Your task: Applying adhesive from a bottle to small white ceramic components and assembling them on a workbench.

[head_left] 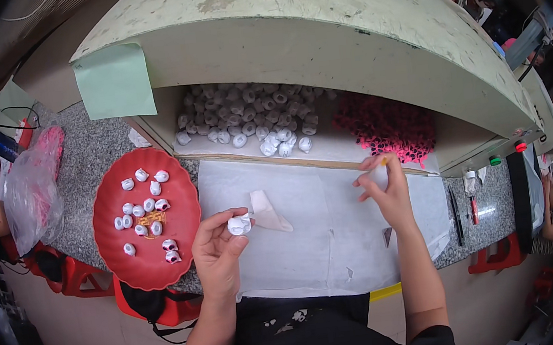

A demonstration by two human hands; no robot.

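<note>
At the far left edge of the speckled grey surface [93, 152] lies a clear plastic bag [31, 187] with something pink at its top. Just right of it, at the surface's near edge and partly overhanging it, sits a red plate [185, 237] carrying a scatter of small white pieces [149, 205], some with dark or pink marks, around a small yellowish bit [152, 218]. A green sheet [115, 82] hangs from the left corner of the big cream hood [313, 18] behind.

A white sheet [324, 235] covers the middle of the surface. Above its near left part the left hand [217, 254] is raised, its fingers [227, 217] curled narrowly around a small white piece [239, 225], pinched between thumb and fingertips. Just right of that piece, touching or nearly so, a folded white paper wedge [269, 213] lies on the sheet.

Under the hood, along the back edge, a heap of white pieces [243, 118] fills the left part of the recess, and a heap of pink pieces [387, 126] fills the right.

The right hand [384, 187] hovers at the sheet's far right corner, just before the pink heap, fingers closed on another small white piece [380, 176] with a yellowish tip showing above.

At the surface's right edge lie a dark pen-like tool [456, 217] and a small red-handled tool [473, 208]; green [495, 160] and red [520, 146] buttons sit on the hood's right end.
</note>
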